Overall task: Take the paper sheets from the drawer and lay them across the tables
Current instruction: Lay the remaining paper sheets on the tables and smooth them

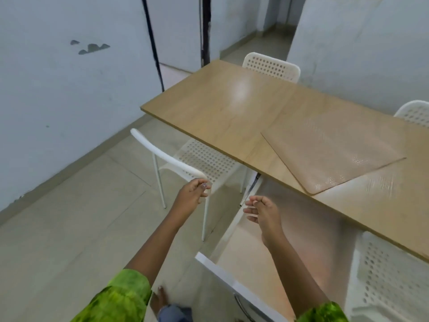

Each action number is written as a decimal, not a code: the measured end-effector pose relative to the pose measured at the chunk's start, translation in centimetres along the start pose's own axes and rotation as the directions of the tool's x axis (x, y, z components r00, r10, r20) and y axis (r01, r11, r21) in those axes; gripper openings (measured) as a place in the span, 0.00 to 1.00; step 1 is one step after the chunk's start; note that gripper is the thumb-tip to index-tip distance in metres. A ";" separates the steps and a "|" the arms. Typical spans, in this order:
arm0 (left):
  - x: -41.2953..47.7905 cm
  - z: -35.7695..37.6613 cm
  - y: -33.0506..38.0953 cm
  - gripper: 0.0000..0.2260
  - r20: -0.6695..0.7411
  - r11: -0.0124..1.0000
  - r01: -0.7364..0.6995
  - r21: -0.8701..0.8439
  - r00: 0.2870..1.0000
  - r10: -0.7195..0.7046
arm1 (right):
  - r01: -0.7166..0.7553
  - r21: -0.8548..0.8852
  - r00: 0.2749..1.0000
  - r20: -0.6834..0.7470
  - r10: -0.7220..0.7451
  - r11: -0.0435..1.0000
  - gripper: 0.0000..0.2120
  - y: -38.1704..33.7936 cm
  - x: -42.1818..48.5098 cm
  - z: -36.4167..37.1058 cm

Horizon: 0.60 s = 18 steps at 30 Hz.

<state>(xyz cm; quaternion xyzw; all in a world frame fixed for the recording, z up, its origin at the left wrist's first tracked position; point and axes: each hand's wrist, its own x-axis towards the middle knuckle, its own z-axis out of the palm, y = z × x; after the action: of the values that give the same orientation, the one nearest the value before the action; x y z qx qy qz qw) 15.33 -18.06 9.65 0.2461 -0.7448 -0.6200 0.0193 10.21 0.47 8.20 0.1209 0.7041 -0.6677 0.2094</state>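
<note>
One translucent paper sheet [332, 156] lies flat on the wooden tables [222, 105], skewed, with a corner reaching the near edge. A second translucent sheet [325, 231] is held up in front of me and hazes the lower right of the view. My right hand [262, 212] pinches its left edge, just below the table's near edge. My left hand [192, 194] is pinched at the fingertips on a pale corner of it, beside a chair back. The white drawer front [232, 280] with a metal handle stands open below my arms.
White perforated chairs surround the tables: one [190, 159] tucked under the near left side, one [392, 280] at the near right, two [271, 66] on the far side. Pale walls close in on the left and behind. My bare foot [160, 300] is on the tiled floor.
</note>
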 end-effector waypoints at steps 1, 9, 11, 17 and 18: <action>0.6 -0.6 -0.1 0.11 0.020 1.000 -0.006 0.000 1.000 0.006 | 0.003 0.007 1.000 -0.023 -0.003 1.000 0.11 -0.1 0.1 0.6; 7.9 -6.9 1.5 0.12 0.244 0.995 -0.062 0.075 0.969 0.042 | 0.032 0.182 0.954 -0.300 0.024 0.983 0.11 -1.6 0.4 6.9; 9.3 -7.1 1.8 0.13 0.288 0.993 -0.084 0.080 0.956 0.057 | 0.044 0.188 0.939 -0.344 0.024 0.981 0.11 -2.0 0.7 7.4; 13.9 -5.2 3.4 0.13 0.408 0.987 -0.126 0.098 0.910 0.076 | 0.086 0.223 0.891 -0.452 0.025 0.971 0.12 -3.4 2.7 7.4; 14.5 -4.8 3.7 0.13 0.430 0.986 -0.132 0.101 0.900 0.076 | 0.086 0.227 0.885 -0.465 0.031 0.970 0.12 -3.6 3.2 7.1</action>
<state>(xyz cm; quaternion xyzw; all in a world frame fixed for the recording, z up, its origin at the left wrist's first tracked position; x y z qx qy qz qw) 2.93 -27.64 10.24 0.0661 -0.7813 -0.6078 -0.1257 6.69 -7.22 9.81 0.2919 0.6491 -0.7024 0.0086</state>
